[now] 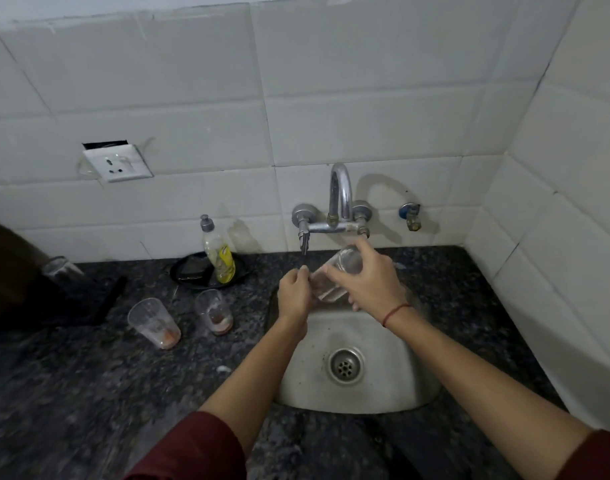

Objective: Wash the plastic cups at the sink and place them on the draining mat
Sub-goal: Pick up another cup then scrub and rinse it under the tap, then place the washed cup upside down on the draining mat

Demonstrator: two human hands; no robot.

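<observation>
At frame centre, above the steel sink (393,389), the right hand (369,285) grasps the tilted clear plastic cup (348,263); the left hand (294,294) pinches its side; wet, thin plastic could slip from the fingers or buckle under squeezing.

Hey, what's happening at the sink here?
A person is washing plastic cups by hand. The right hand grips a clear cup tilted over the sink, below the tap, and the left hand holds its lower end. Two dirty cups with orange dregs stand on the counter, left of the sink, not yet washed. What seems to be an upturned cup sits on the dark mat at far left.
</observation>
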